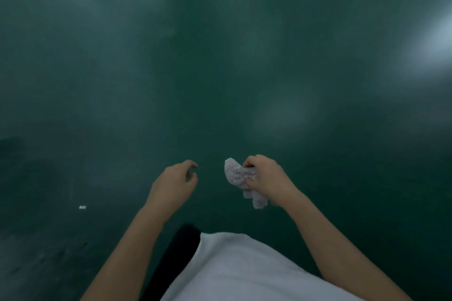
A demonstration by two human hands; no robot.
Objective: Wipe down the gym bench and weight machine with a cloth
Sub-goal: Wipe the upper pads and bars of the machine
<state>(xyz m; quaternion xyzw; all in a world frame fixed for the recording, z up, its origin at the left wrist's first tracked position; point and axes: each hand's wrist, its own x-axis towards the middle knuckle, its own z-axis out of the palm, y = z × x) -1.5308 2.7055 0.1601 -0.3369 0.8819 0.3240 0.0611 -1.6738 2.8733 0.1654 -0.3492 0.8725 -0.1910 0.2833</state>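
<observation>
My right hand (265,176) grips a small, crumpled grey-white cloth (241,179), which hangs partly below my fist. My left hand (175,182) is held out beside it, a short gap to the left, fingers loosely curled and apart, holding nothing. Both hands hover in front of my body over a dark green floor (220,68). No gym bench or weight machine is in view.
The glossy green floor fills the view, with blurry light reflections, the brightest at the right edge (433,44). A small white scrap (82,207) lies on the floor at the left. My white shirt (244,269) and a dark trouser leg (181,247) show at the bottom.
</observation>
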